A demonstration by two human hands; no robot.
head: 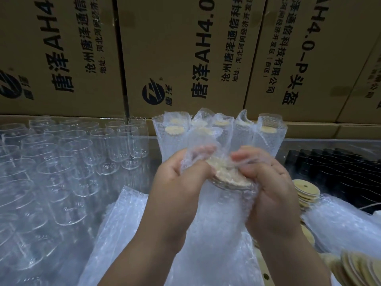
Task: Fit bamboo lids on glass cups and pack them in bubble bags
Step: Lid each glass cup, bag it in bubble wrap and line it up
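My left hand (181, 178) and my right hand (270, 188) both grip a clear bubble bag (220, 205) held upright in the middle of the view. Inside it sits a glass cup with a round bamboo lid (231, 177) on top; the cup's body is mostly hidden by the bag and my hands. My fingers pinch the bag's open top (203, 141) just above the lid. Behind my hands stand several packed cups in bubble bags (243, 131), their lids showing through.
Many bare glass cups (68, 157) fill the left side. A stack of flat bubble bags (123, 223) lies under my arms. Loose bamboo lids (307, 191) pile up at the right, more (358, 267) at the lower right. Cardboard cartons (185, 58) form a wall behind.
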